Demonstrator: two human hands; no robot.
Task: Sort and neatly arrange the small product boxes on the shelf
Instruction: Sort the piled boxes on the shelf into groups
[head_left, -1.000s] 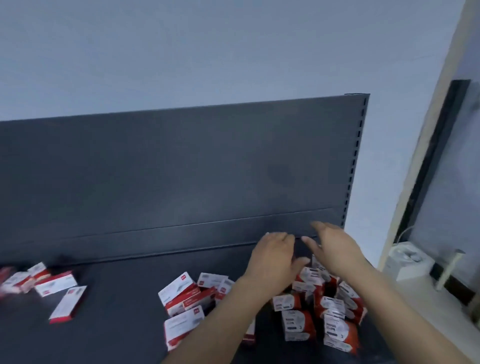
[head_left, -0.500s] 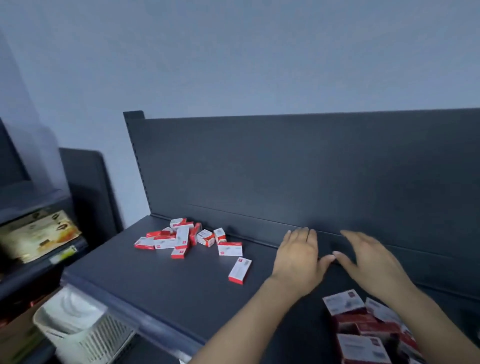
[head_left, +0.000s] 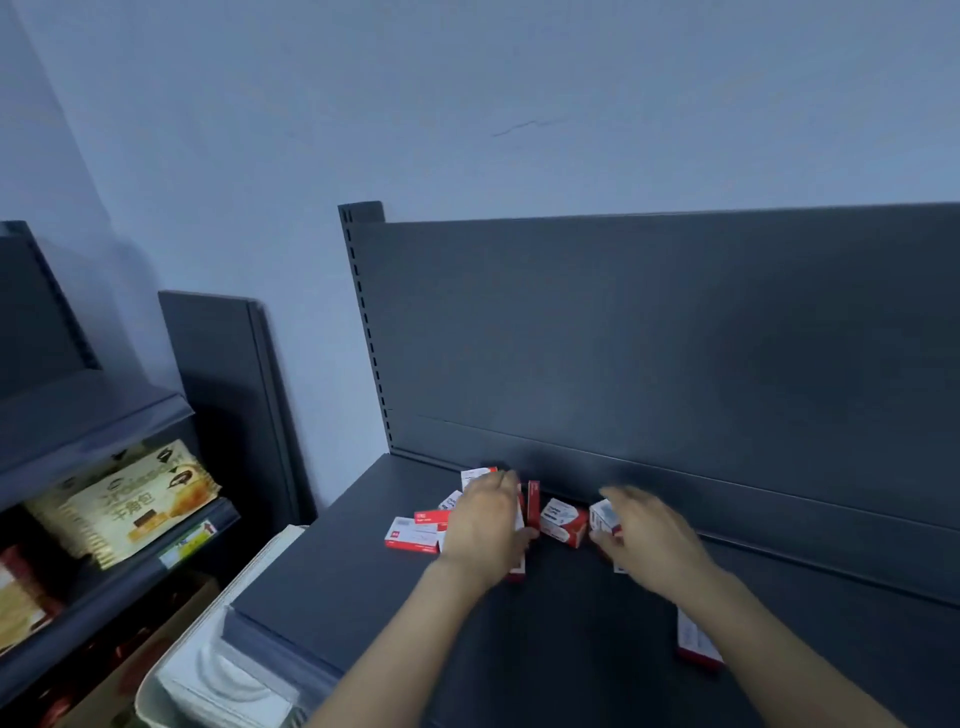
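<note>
Head view: small boxes (head_left: 563, 522) seem light and stiff; pinch their long sides. Right hand (head_left: 649, 540) is spread; left hand (head_left: 485, 525) grip unclear.

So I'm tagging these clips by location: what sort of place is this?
Probably a small shop or its stockroom: dark metal shelving with a slotted upright, red-and-white product boxes loose on the shelf, and packaged snacks above a price label on the neighbouring unit.

On the shelf (head_left: 337, 587), the front and left stretch lie open to a reach from the front edge. The upright back panel (head_left: 675, 338) closes the rear. Small boxes (head_left: 563, 522) crowd together just before it at the left; a lone box (head_left: 696, 644) lies nearer the front, right.
</note>
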